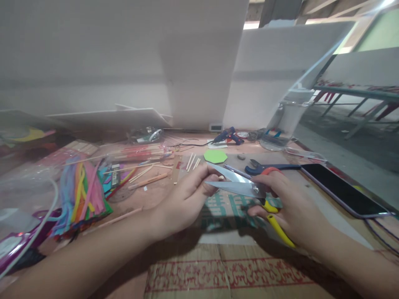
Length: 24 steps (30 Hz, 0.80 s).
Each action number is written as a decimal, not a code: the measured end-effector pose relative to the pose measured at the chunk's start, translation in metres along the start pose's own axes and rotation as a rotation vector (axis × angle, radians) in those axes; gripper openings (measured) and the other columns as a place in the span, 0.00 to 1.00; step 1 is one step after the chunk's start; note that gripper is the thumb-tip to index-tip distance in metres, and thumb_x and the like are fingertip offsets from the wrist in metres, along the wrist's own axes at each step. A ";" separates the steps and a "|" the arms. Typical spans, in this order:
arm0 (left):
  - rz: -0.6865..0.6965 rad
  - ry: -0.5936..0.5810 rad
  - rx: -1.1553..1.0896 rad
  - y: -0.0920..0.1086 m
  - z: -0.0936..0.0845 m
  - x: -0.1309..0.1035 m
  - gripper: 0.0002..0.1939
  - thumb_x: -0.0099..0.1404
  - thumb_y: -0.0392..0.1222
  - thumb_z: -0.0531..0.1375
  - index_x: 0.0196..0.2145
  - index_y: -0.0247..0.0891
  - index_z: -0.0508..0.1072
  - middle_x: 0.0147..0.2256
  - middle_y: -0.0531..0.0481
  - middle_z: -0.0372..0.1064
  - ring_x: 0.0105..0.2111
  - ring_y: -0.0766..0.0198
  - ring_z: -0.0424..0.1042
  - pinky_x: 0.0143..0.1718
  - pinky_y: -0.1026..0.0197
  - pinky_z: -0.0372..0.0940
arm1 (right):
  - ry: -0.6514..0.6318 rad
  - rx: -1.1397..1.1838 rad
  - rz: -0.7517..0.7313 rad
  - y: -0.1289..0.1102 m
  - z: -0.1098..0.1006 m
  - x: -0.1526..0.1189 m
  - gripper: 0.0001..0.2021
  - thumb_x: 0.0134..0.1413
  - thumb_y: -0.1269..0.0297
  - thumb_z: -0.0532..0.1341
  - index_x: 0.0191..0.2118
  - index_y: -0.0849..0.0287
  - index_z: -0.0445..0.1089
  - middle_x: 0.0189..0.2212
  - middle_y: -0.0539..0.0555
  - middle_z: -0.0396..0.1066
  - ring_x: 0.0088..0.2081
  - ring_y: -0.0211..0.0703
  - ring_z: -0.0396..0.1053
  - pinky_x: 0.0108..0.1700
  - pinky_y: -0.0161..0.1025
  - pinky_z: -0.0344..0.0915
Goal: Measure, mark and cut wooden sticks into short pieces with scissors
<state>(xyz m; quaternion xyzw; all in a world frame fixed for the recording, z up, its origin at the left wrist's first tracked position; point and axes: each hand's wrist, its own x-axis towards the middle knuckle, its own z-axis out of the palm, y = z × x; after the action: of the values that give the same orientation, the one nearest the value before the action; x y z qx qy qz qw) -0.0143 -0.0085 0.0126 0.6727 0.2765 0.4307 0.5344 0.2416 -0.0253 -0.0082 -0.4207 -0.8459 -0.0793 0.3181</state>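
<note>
forearms (106, 249) nearest, coming in from both lower corners. cardboard (187, 276) with red print sits nearer me than the grip. coloured strips (84, 191) bundled well left of my hands. my right hand (289, 203) is closed round the handles of the scissors (237, 189), blades parted and pointing toward my left hand (183, 203). phone (346, 189) right of the grip. glue gun (226, 135) beyond it; green piece (215, 156) closer, just past the blades. smallest: pale bit (221, 177), pinched in my left fingertips, showing between the blades, too small to identify.
</note>
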 end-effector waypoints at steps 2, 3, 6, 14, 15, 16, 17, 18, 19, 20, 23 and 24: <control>0.010 0.016 0.025 -0.002 0.000 0.000 0.09 0.73 0.49 0.56 0.44 0.43 0.71 0.41 0.52 0.69 0.41 0.65 0.66 0.42 0.63 0.61 | -0.003 -0.008 -0.003 0.000 0.001 0.000 0.26 0.62 0.38 0.54 0.49 0.58 0.64 0.34 0.53 0.67 0.32 0.46 0.68 0.32 0.40 0.64; 0.012 0.020 0.032 -0.002 0.001 0.000 0.09 0.73 0.48 0.55 0.43 0.42 0.71 0.38 0.53 0.68 0.39 0.66 0.66 0.40 0.64 0.61 | -0.005 -0.008 -0.002 0.000 0.001 0.000 0.26 0.62 0.38 0.54 0.49 0.58 0.65 0.34 0.54 0.68 0.32 0.46 0.68 0.32 0.40 0.64; 0.006 -0.006 0.019 0.002 0.003 0.000 0.07 0.74 0.43 0.53 0.39 0.39 0.68 0.29 0.56 0.63 0.30 0.70 0.63 0.34 0.65 0.59 | -0.002 -0.013 0.002 0.001 0.000 0.000 0.25 0.62 0.39 0.56 0.49 0.58 0.65 0.35 0.54 0.68 0.32 0.46 0.68 0.33 0.40 0.64; -0.184 -0.055 0.019 0.013 0.008 -0.005 0.06 0.74 0.40 0.49 0.41 0.39 0.64 0.25 0.56 0.67 0.23 0.70 0.61 0.25 0.65 0.55 | 0.016 -0.131 -0.020 0.003 -0.007 -0.002 0.20 0.65 0.50 0.59 0.52 0.61 0.68 0.38 0.59 0.70 0.38 0.53 0.69 0.38 0.45 0.65; -0.180 -0.053 0.023 0.012 0.008 -0.006 0.06 0.74 0.40 0.49 0.42 0.39 0.64 0.25 0.57 0.66 0.23 0.70 0.61 0.25 0.65 0.55 | 0.017 -0.129 -0.020 0.003 -0.007 -0.002 0.20 0.64 0.51 0.60 0.53 0.61 0.68 0.39 0.59 0.71 0.37 0.52 0.69 0.37 0.45 0.65; -0.170 -0.051 0.034 0.011 0.008 -0.007 0.06 0.74 0.40 0.49 0.42 0.39 0.64 0.25 0.57 0.66 0.24 0.70 0.61 0.26 0.65 0.55 | 0.022 -0.128 -0.024 0.003 -0.008 -0.002 0.19 0.63 0.52 0.61 0.53 0.60 0.69 0.39 0.59 0.71 0.37 0.52 0.70 0.37 0.45 0.65; -0.152 -0.046 0.049 0.009 0.007 -0.007 0.06 0.74 0.40 0.49 0.41 0.39 0.64 0.25 0.57 0.66 0.24 0.70 0.61 0.27 0.64 0.55 | 0.027 -0.131 -0.030 0.003 -0.008 -0.002 0.19 0.63 0.52 0.61 0.53 0.60 0.69 0.39 0.60 0.71 0.37 0.52 0.70 0.37 0.45 0.65; -0.132 -0.041 0.071 0.008 0.007 -0.008 0.07 0.74 0.39 0.48 0.40 0.39 0.64 0.25 0.57 0.65 0.25 0.70 0.60 0.28 0.64 0.55 | 0.029 -0.141 -0.038 0.004 -0.008 -0.003 0.19 0.62 0.53 0.62 0.53 0.61 0.69 0.39 0.60 0.71 0.37 0.53 0.70 0.37 0.45 0.65; -0.117 -0.036 0.095 0.007 0.006 -0.008 0.07 0.74 0.38 0.48 0.39 0.39 0.64 0.25 0.57 0.65 0.25 0.69 0.60 0.29 0.63 0.55 | 0.030 -0.161 -0.042 0.004 -0.009 -0.003 0.20 0.62 0.53 0.62 0.52 0.61 0.70 0.39 0.60 0.71 0.37 0.53 0.70 0.37 0.45 0.65; -0.105 -0.032 0.115 0.006 0.006 -0.009 0.08 0.74 0.38 0.48 0.38 0.39 0.64 0.26 0.57 0.65 0.26 0.69 0.60 0.30 0.63 0.55 | 0.029 -0.188 -0.048 0.004 -0.009 -0.003 0.20 0.62 0.53 0.62 0.52 0.62 0.70 0.39 0.61 0.71 0.37 0.54 0.71 0.36 0.46 0.66; -0.099 -0.030 0.143 0.006 0.005 -0.010 0.09 0.74 0.37 0.47 0.36 0.39 0.64 0.27 0.56 0.65 0.28 0.69 0.61 0.32 0.62 0.56 | 0.026 -0.260 -0.075 0.005 -0.009 -0.003 0.18 0.63 0.55 0.61 0.51 0.64 0.70 0.38 0.62 0.71 0.37 0.56 0.71 0.35 0.45 0.65; -0.100 -0.034 0.142 0.006 0.005 -0.010 0.08 0.74 0.37 0.47 0.37 0.39 0.63 0.27 0.57 0.65 0.28 0.69 0.61 0.32 0.62 0.56 | 0.026 -0.272 -0.086 0.006 -0.009 -0.003 0.17 0.64 0.55 0.60 0.50 0.64 0.70 0.38 0.63 0.71 0.37 0.55 0.71 0.34 0.45 0.65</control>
<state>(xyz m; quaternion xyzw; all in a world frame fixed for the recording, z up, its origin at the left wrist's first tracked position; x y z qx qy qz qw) -0.0155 -0.0208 0.0153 0.7014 0.3304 0.3715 0.5107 0.2513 -0.0273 -0.0041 -0.4221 -0.8403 -0.2124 0.2656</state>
